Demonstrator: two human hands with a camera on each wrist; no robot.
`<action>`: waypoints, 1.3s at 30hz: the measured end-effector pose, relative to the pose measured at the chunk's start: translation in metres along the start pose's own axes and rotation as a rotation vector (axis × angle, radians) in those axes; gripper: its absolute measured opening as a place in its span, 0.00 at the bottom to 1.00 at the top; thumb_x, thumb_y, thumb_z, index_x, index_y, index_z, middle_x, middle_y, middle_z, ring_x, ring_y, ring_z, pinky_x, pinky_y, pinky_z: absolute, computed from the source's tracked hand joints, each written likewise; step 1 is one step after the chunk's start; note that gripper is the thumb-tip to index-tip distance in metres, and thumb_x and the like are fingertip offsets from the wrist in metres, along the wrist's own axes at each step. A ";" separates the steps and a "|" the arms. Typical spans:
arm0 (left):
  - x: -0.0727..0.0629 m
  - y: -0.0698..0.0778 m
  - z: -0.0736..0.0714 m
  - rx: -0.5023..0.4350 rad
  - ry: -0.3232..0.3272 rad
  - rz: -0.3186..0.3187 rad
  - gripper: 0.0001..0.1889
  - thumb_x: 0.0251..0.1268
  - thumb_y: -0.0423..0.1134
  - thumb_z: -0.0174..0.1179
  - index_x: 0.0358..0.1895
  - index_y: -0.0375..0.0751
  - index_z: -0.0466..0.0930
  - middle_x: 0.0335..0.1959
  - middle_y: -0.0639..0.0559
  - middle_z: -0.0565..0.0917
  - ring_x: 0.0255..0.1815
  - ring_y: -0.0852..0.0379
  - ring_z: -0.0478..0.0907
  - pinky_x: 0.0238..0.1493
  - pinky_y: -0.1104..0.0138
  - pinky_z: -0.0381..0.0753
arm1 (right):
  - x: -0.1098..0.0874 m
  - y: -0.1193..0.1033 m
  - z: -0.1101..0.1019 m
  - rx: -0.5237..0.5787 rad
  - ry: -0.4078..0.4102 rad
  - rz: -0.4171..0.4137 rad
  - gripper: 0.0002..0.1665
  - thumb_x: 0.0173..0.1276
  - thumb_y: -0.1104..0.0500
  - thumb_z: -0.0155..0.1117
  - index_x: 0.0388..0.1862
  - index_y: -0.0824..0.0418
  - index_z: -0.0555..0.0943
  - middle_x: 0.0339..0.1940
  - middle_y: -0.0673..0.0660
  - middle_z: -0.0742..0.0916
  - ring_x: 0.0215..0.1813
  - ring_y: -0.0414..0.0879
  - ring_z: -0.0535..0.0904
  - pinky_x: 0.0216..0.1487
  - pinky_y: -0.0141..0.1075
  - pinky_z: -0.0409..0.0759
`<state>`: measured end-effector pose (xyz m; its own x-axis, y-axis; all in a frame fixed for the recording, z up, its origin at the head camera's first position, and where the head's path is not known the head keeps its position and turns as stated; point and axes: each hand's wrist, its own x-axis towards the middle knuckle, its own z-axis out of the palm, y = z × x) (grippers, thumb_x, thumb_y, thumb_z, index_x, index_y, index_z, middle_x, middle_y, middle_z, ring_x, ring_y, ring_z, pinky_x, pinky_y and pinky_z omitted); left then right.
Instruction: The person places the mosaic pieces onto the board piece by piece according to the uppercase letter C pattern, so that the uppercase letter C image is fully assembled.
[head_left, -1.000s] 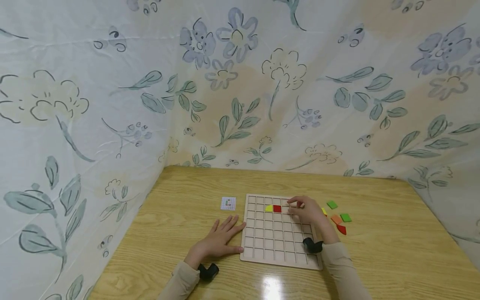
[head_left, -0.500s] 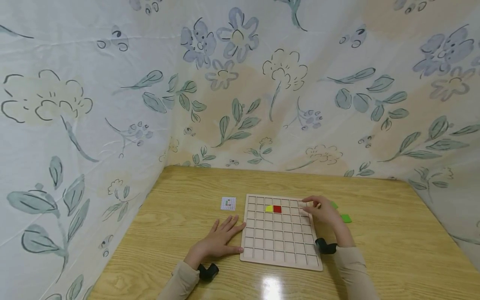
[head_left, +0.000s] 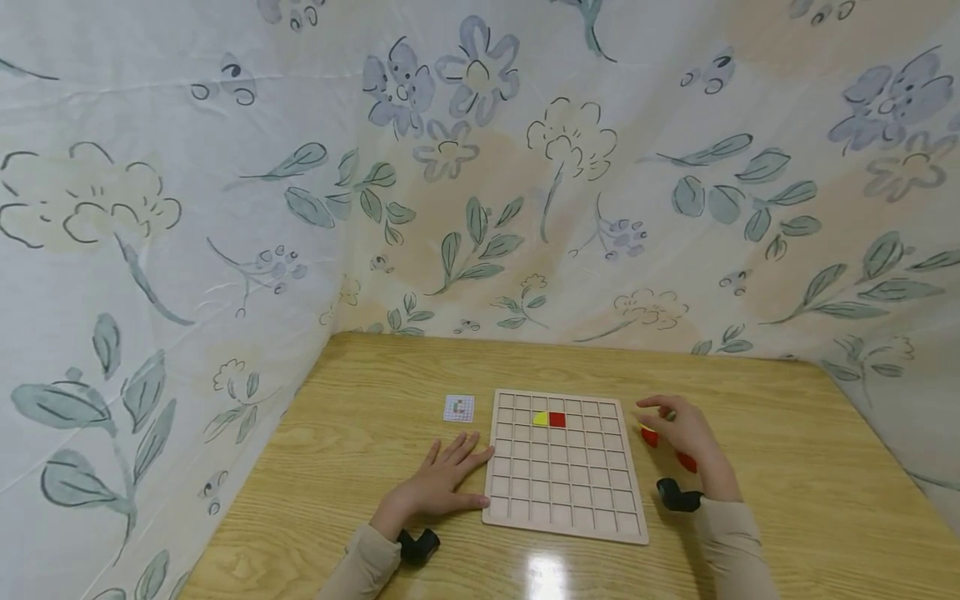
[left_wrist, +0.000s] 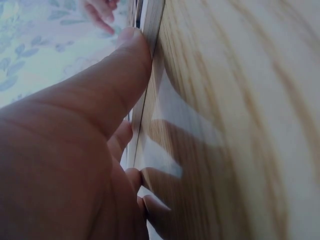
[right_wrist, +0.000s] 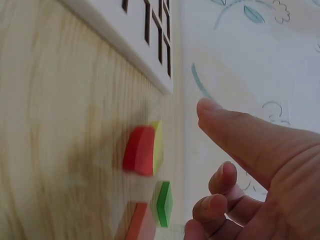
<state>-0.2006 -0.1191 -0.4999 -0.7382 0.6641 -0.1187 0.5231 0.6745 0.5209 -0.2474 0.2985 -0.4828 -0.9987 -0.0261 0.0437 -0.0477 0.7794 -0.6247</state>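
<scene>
A pale wooden grid board (head_left: 566,475) lies on the table, holding a yellow curved-edge tile (head_left: 542,418) and a red square tile (head_left: 557,420) side by side in its second row. My left hand (head_left: 438,483) rests spread on the table, its thumb and a fingertip touching the board's left edge. Right of the board, my right hand (head_left: 682,429) hovers with loosely bent fingers and nothing visible between them. Near it, the right wrist view shows a red tile (right_wrist: 140,151) against a yellow tile (right_wrist: 158,148), a green tile (right_wrist: 164,204) and an orange tile (right_wrist: 140,222).
A small card (head_left: 458,408) with a printed grid and coloured pattern lies left of the board. Another red tile (head_left: 687,462) shows partly under the right wrist. Floral cloth (head_left: 480,208) hangs behind and beside the wooden table (head_left: 375,383).
My right hand has moved right, from over the board to above the loose tiles, and now hides most of them in the head view. The left hand stays at the board's edge.
</scene>
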 end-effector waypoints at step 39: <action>0.002 0.000 -0.002 -0.002 0.010 0.006 0.38 0.63 0.58 0.53 0.73 0.50 0.50 0.75 0.42 0.44 0.75 0.42 0.37 0.69 0.40 0.33 | -0.002 0.003 0.000 -0.107 -0.055 0.024 0.21 0.58 0.52 0.68 0.43 0.66 0.81 0.36 0.64 0.82 0.37 0.54 0.76 0.37 0.45 0.74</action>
<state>-0.2032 -0.1183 -0.4987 -0.7391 0.6651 -0.1066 0.5268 0.6694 0.5238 -0.2457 0.3010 -0.4853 -0.9991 -0.0389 -0.0152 -0.0247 0.8426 -0.5380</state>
